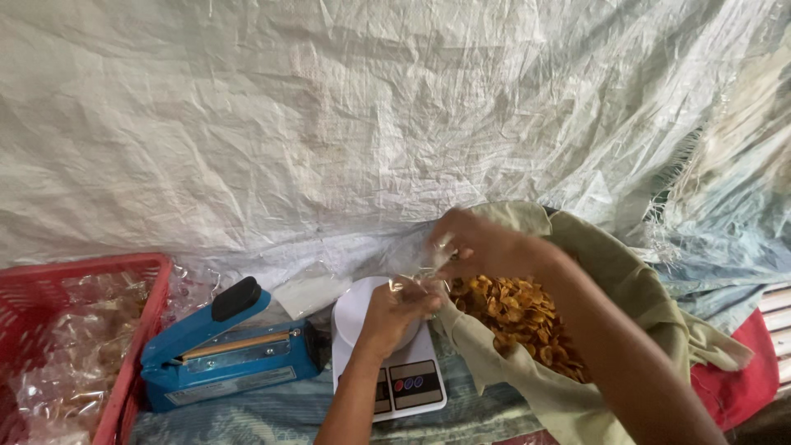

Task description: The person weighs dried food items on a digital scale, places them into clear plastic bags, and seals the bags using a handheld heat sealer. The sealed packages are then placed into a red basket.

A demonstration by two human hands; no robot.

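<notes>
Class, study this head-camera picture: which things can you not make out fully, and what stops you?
- Clear bag: blurred and see-through, its contents unreadable, between the left hand and right hand.
- Scale: its platform is partly covered by the left hand; its display is too small.
- Red basket: cut off by the left edge.
- Chips in the sack: partly hidden by the right forearm.

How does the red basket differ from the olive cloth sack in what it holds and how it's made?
The red basket is rigid, latticed plastic holding clear filled bags; the olive cloth sack is soft and slumped, holding loose golden chips. The basket sits far left, untouched; the sack lies beside both hands. Both are open-topped.
</notes>
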